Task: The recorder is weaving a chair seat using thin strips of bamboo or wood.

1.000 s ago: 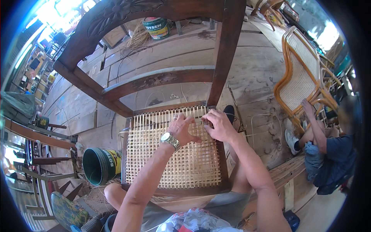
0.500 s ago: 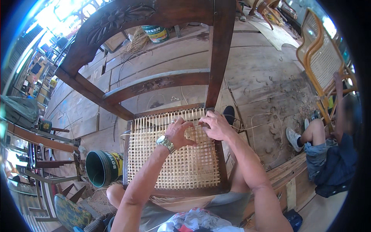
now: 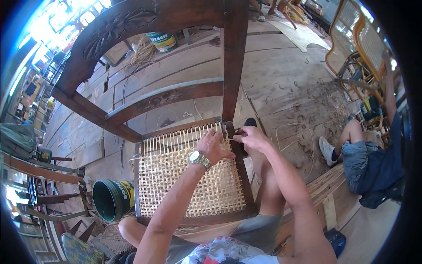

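A dark carved wooden chair (image 3: pixel 228 66) stands before me, its back on the far side. Pale cane strips form an open grid across its seat (image 3: pixel 184 185); toward the back rail only lengthwise strands show. My left hand (image 3: pixel 212 147), with a metal watch (image 3: pixel 200 159) at the wrist, lies on the weave near the far right corner. Its fingers are bent over the strands and its thumb is spread apart. Just outside the right seat rail, my right hand (image 3: pixel 252 137) is closed in a pinch on a thin cane strip (image 3: pixel 230 139) at the weave's edge.
A green bucket (image 3: pixel 110 200) lies on its side left of the chair. Another bucket (image 3: pixel 162 41) stands beyond the chair back, near loose cane fibres (image 3: pixel 140 56). At right, a seated person (image 3: pixel 373 154) reaches to a rattan chair (image 3: pixel 360 39). Chair frames crowd the left.
My right hand has moved right, from over the weave to outside the seat rail. My left hand has shifted toward the seat's right side. The rattan chair at right has turned.
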`<action>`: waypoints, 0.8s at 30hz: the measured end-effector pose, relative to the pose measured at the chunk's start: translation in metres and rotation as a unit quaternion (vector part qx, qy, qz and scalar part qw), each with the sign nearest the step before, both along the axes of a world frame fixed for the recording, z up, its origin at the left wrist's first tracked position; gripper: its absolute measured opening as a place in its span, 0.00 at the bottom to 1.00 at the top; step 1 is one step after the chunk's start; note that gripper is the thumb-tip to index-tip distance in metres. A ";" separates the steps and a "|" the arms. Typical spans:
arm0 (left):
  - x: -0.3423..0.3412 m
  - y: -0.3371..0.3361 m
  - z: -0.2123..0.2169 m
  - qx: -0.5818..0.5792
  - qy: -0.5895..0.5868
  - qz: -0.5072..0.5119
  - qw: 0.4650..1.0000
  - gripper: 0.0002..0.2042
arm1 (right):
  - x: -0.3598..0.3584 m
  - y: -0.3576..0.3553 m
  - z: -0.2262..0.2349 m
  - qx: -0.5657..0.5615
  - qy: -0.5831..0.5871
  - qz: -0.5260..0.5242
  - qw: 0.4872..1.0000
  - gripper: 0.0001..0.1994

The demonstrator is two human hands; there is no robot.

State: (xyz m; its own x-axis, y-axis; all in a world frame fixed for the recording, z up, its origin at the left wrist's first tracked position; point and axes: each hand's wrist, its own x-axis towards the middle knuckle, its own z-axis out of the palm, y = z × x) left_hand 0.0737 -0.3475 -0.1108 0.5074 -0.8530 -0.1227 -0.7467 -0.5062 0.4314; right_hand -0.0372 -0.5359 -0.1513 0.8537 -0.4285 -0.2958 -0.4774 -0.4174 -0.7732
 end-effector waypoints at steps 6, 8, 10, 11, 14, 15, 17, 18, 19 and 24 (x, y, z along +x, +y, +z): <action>-0.003 0.007 -0.006 -0.056 -0.027 -0.028 0.998 0.37 | 0.001 -0.007 0.004 0.013 -0.023 0.064 0.998 0.19; 0.001 0.009 -0.010 -0.057 -0.029 -0.031 0.998 0.37 | -0.001 0.001 0.010 -0.006 0.004 0.044 0.999 0.16; 0.004 0.011 -0.009 -0.057 -0.030 -0.030 0.997 0.37 | -0.006 0.011 0.018 -0.059 -0.003 0.048 0.997 0.16; 0.006 0.011 -0.009 -0.061 -0.037 -0.043 0.997 0.37 | -0.008 0.015 0.023 -0.112 -0.010 0.051 0.992 0.16; -0.007 0.003 0.002 -0.077 -0.021 -0.043 0.996 0.38 | -0.017 0.025 0.043 -0.029 0.048 0.032 0.998 0.17; -0.012 -0.002 0.006 -0.095 -0.001 -0.030 0.995 0.39 | -0.016 0.023 0.041 -0.027 0.059 0.012 0.998 0.18; -0.009 -0.014 -0.005 -0.075 -0.024 -0.043 0.996 0.39 | -0.016 0.012 0.005 -0.008 0.018 -0.009 1.000 0.19; -0.008 -0.017 -0.006 -0.051 -0.050 -0.051 0.996 0.40 | -0.013 0.009 0.001 0.014 -0.027 -0.025 0.999 0.20; -0.007 -0.019 -0.008 -0.047 -0.079 -0.045 0.995 0.41 | -0.012 0.002 -0.002 0.069 0.000 -0.016 0.997 0.21; 0.000 -0.020 -0.006 -0.010 -0.018 -0.029 0.999 0.40 | -0.018 -0.004 -0.019 0.116 -0.025 0.013 0.993 0.21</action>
State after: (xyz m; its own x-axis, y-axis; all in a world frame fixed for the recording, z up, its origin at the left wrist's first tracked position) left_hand 0.0736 -0.3672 -0.1165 0.4600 -0.8836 -0.0874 -0.7905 -0.4524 0.4128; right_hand -0.0554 -0.5398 -0.1704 0.8794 -0.3316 -0.3415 -0.4278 -0.2361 -0.8725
